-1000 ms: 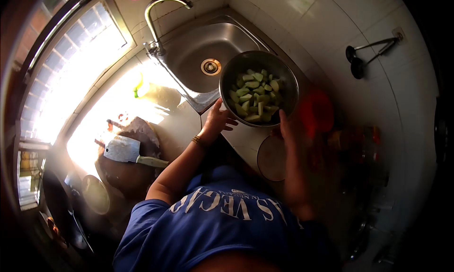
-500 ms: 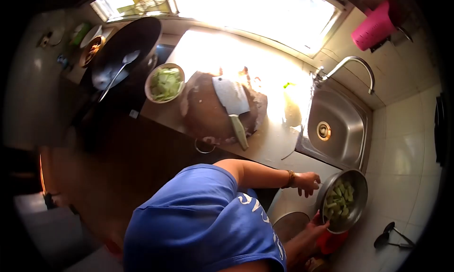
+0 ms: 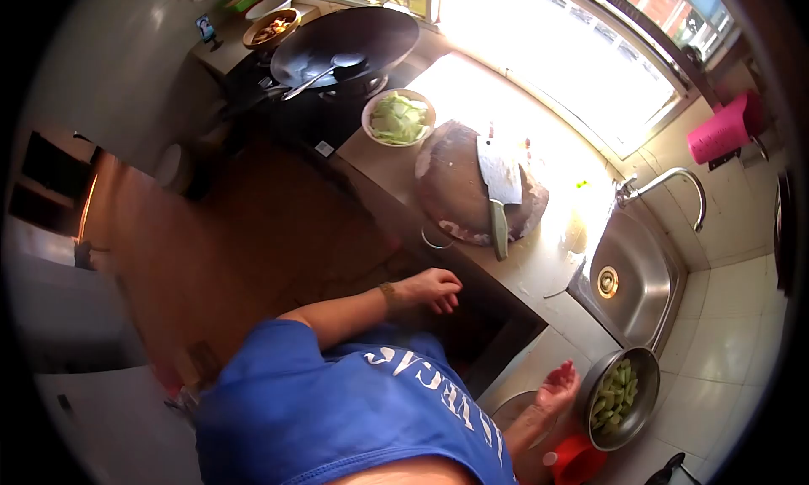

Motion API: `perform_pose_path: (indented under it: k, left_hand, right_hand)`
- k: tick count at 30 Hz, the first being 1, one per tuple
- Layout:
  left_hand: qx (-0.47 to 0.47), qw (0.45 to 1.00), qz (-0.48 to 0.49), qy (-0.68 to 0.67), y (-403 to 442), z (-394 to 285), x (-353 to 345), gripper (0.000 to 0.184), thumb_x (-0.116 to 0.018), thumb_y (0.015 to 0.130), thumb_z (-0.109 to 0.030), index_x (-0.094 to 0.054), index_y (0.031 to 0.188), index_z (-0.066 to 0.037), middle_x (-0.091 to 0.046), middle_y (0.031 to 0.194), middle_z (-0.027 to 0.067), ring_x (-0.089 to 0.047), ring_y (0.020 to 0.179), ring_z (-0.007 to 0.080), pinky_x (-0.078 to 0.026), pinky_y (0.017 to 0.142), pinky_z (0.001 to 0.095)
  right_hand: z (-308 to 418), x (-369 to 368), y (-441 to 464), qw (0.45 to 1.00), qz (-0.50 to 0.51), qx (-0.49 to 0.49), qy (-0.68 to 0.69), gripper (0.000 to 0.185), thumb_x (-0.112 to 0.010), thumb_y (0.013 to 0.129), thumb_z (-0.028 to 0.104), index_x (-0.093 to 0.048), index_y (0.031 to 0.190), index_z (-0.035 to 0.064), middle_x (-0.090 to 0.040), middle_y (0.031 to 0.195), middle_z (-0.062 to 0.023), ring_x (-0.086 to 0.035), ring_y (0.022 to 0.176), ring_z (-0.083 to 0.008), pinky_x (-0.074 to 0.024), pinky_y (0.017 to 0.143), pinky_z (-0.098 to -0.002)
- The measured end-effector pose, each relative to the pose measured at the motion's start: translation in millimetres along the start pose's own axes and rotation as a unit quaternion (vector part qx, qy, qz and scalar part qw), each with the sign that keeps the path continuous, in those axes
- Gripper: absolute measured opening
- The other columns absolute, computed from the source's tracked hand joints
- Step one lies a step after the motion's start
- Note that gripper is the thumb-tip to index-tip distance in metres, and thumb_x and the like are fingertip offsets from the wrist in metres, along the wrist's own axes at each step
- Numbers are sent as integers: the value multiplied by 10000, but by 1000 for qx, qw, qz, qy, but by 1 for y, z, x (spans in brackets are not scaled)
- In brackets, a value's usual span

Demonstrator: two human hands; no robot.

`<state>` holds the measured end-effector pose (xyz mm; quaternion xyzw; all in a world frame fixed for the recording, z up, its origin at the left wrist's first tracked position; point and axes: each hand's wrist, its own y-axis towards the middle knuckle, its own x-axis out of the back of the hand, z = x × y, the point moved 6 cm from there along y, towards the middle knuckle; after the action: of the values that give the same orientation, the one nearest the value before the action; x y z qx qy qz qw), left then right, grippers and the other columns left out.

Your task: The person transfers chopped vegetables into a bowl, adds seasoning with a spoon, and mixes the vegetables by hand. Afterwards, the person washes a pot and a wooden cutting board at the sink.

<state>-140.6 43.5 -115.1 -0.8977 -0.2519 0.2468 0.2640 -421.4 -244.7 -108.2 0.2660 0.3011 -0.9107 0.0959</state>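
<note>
My left hand point(image 3: 436, 290), with a bracelet at its wrist, hangs in the air in front of the counter. Its fingers are loosely bent and hold nothing. Just left of a metal bowl point(image 3: 596, 430) of cut green vegetable pieces point(image 3: 618, 392) is my right hand point(image 3: 557, 387), palm up, fingers apart, not gripping the bowl. The bowl stands at the counter's right end, below the sink. A cleaver point(image 3: 500, 182) lies on the round wooden chopping board point(image 3: 451, 182). Beside that board sits a bowl of sliced pale green vegetable point(image 3: 399, 118).
A wok point(image 3: 371, 38) with a metal spatula point(image 3: 316, 76) rests on the stove. The sink point(image 3: 632, 295) and tap point(image 3: 687, 175) are at the right. A red container point(image 3: 580, 460) is below the metal bowl. A pink holder point(image 3: 725, 129) hangs on the wall.
My right hand has let go of the metal bowl. My left hand has swung away from it to the left. The view has turned left.
</note>
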Motion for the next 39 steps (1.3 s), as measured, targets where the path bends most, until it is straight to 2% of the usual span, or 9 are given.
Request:
perform_pose_path:
  k: [3,6,13,17,25,28,30,35,39]
  left_hand:
    - [6,989,-146,-6,-23,34,68,363,-568,855,-246,-519,1116,3,-606,946,126,-612,737,170,-503,609,273]
    - [-126,943,-307,15,-44,46,123,368,-639,775,-163,-540,1092,-5,-576,897,91,-555,683,132,-450,543,242]
    - [-103,922,-362,-93,-117,49,249,404,-588,689,34,-554,1085,-34,-488,833,35,-499,717,119,-432,543,228]
    - [-263,862,-424,-96,-138,103,357,349,-569,718,38,-555,1060,-30,-527,914,62,-528,838,164,-499,732,295]
    - [-264,831,-453,-187,-238,124,432,401,-671,714,-16,-535,1091,-15,-523,1141,89,-517,1025,188,-461,848,295]
    - [-300,812,-410,-288,-237,130,426,442,-667,740,-27,-514,1155,-14,-502,1194,99,-492,1085,191,-437,889,300]
    - [-267,830,-456,-178,-225,143,421,464,-647,787,-89,-490,1217,-16,-479,1256,130,-440,1183,220,-387,960,324]
    - [-165,826,-506,187,-165,172,410,474,-631,812,-237,-507,1221,-31,-442,1303,183,-360,1266,268,-325,1019,362]
    - [-122,825,-484,264,-130,186,417,465,-636,802,-293,-543,1183,-42,-462,1279,203,-364,1264,273,-329,1015,360]
  right_hand:
    - [-41,-74,-35,991,-25,22,-130,70,-609,856,175,-575,869,115,-619,739,2,-576,598,-108,-487,515,-231]
    - [-82,-140,-58,973,44,66,-217,220,-655,817,102,-445,771,149,-533,637,12,-531,505,-83,-450,429,-194]
    - [-217,-279,-107,908,192,71,-366,184,-623,799,32,-445,793,80,-491,644,-11,-485,483,-86,-452,466,-204]
    - [-292,-359,-148,818,327,93,-464,137,-608,785,20,-482,830,49,-528,645,-30,-558,522,-114,-470,495,-231]
    - [-321,-451,-204,627,388,246,-629,310,-611,749,33,-532,1045,-13,-612,626,-77,-619,576,-156,-489,567,-278]
    - [-333,-451,-197,666,459,139,-571,458,-630,769,58,-491,1201,-7,-631,928,-144,-626,849,-168,-499,719,-272]
    - [-336,-454,-199,701,517,99,-480,492,-632,779,64,-473,1240,-2,-612,1051,-164,-608,958,-174,-493,777,-270]
    - [-381,-421,-162,515,591,48,-619,528,-605,833,76,-397,1313,5,-557,1198,-124,-539,1077,-178,-454,863,-284]
    - [-385,-413,-153,647,503,-58,-570,519,-599,849,119,-396,1310,-4,-585,1154,-130,-569,999,-164,-462,838,-271]
